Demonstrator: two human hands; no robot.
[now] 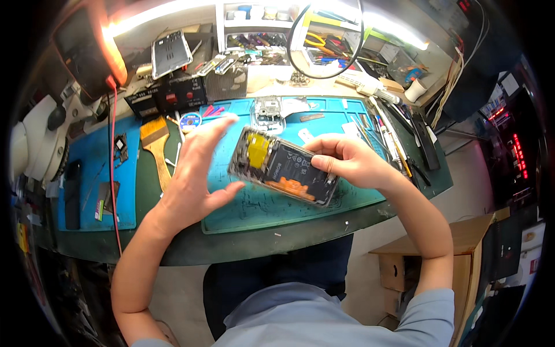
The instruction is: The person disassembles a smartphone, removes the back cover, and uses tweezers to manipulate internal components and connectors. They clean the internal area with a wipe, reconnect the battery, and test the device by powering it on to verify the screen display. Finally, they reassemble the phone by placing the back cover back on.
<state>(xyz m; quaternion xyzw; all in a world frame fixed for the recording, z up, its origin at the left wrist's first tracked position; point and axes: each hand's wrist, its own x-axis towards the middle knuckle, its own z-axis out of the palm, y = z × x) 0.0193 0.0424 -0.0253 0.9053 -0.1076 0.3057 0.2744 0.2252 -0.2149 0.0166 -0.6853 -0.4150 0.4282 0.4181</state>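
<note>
Opened phone (284,166) held above the teal work mat (243,214), back cover off: black battery across the middle, a yellow patch at its upper-left end, an orange flex strip along the lower edge, silvery frame around. Right hand (347,159) grips its right end, fingers curled over the top edge. Left hand (199,173) spread wide and blurred, just left of the phone, thumb near its lower-left corner; contact unclear

Bright strip light glares along the top edge, well beyond the fingers (222,124) of the blurred left hand (193,173). Fisheye bending and dark vignette swallow the corners; the centre stays evenly lit.
</note>
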